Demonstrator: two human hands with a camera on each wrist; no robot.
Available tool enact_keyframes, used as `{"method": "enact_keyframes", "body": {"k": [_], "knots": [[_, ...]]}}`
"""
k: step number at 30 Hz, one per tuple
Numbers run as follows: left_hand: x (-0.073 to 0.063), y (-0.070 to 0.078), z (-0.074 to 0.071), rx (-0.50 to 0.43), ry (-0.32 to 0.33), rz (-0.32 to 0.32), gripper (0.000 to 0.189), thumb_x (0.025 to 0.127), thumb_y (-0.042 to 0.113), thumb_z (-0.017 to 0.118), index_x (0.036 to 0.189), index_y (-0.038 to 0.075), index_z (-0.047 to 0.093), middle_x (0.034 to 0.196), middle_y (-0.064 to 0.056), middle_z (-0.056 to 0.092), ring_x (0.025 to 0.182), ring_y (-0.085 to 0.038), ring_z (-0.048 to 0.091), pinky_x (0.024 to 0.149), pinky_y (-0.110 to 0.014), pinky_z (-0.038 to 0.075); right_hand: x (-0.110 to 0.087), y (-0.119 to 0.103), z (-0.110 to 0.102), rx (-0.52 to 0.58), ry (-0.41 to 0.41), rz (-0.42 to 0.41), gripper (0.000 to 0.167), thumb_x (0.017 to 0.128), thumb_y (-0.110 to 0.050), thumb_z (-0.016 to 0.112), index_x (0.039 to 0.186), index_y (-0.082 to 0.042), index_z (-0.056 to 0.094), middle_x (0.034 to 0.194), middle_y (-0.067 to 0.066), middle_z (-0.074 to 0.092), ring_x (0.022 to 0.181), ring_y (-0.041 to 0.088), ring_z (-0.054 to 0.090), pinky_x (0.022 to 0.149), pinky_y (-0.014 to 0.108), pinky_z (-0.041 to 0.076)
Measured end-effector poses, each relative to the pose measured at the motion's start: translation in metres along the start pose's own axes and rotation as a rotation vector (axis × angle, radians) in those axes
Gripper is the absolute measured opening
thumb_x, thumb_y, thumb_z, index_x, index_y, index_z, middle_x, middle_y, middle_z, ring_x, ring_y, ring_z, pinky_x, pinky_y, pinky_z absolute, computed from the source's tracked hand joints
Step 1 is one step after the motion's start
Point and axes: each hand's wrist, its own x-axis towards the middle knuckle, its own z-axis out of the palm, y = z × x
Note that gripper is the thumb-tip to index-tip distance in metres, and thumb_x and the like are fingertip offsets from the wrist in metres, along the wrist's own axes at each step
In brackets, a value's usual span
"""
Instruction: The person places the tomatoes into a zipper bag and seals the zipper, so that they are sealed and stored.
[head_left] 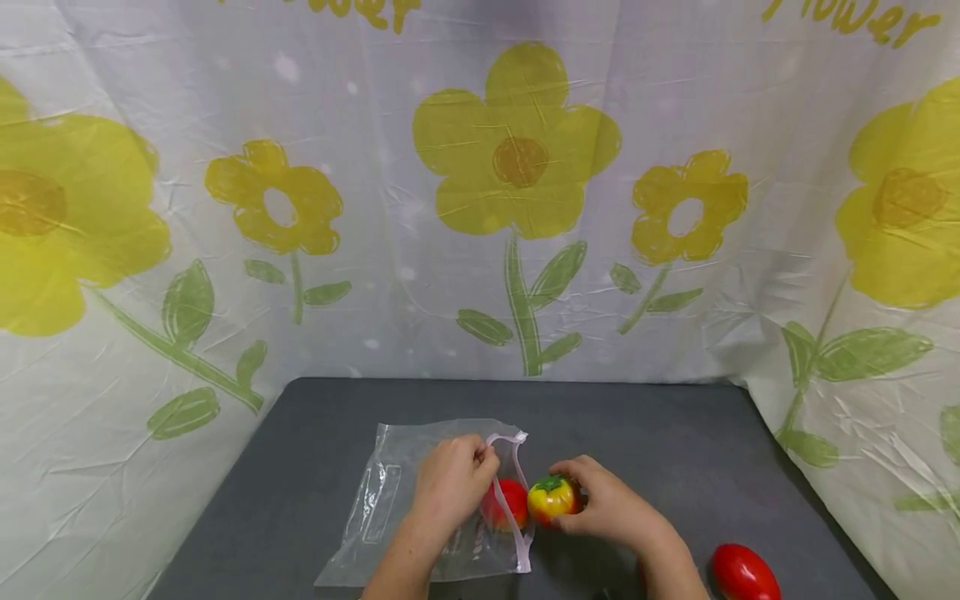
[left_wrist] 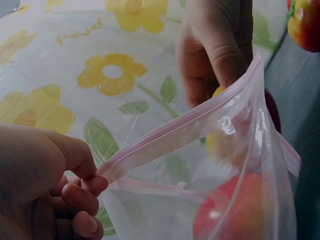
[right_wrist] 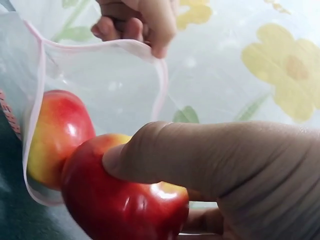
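Observation:
A clear plastic zip bag (head_left: 393, 467) with a pink zip edge lies on the dark table, its mouth facing right. Pinched between my left thumb and fingers is the upper edge of that mouth, held up by my left hand (head_left: 453, 479). Inside, close to the mouth, sits a red-and-yellow fruit (right_wrist: 57, 140). My right hand (head_left: 611, 508) grips another glossy red-and-yellow fruit (head_left: 551, 497), which has a green leafy top, thumb across one side. This fruit is right at the mouth and overlaps the bagged one in the right wrist view.
A red rounded fruit (head_left: 744, 572) rests at the table's front right. In the left wrist view, a red-and-yellow fruit (left_wrist: 306, 25) with a green top shows at the upper right. Behind the dark table (head_left: 637, 425) hangs a flower-printed cloth (head_left: 390, 275), which also runs down both sides.

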Motion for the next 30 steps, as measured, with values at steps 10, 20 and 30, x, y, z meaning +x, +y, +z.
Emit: {"method": "enact_keyframes", "body": {"k": [10,20,30], "knots": [[0.001,0.000,0.000,0.011,0.005,0.034,0.031,0.087,0.015,0.061,0.059,0.017,0.048,0.053,0.009,0.037,0.048,-0.009,0.037,0.048,-0.027,0.030,0.008,-0.009,0.016,-0.043,0.035,-0.054,0.055,0.076,-0.024,0.087,0.122,-0.002,0.067,0.107,0.002,0.052,0.089,0.015,0.055,0.078,0.027,0.054],[0.001,-0.001,0.000,0.020,0.004,0.041,0.031,0.087,0.015,0.062,0.059,0.017,0.049,0.054,0.009,0.039,0.050,-0.010,0.039,0.050,-0.027,0.033,0.014,-0.014,0.030,-0.048,-0.007,-0.095,0.053,0.080,-0.026,0.087,0.128,-0.013,0.068,0.106,-0.001,0.047,0.086,0.012,0.052,0.074,0.026,0.052],[0.002,-0.002,0.002,0.036,-0.035,0.015,0.032,0.090,0.020,0.061,0.060,0.017,0.050,0.055,0.007,0.041,0.050,-0.010,0.040,0.050,-0.027,0.034,0.019,-0.019,0.043,-0.075,0.060,-0.127,0.053,0.077,-0.025,0.090,0.119,-0.005,0.064,0.105,-0.001,0.054,0.082,0.009,0.055,0.071,0.025,0.053]]}}
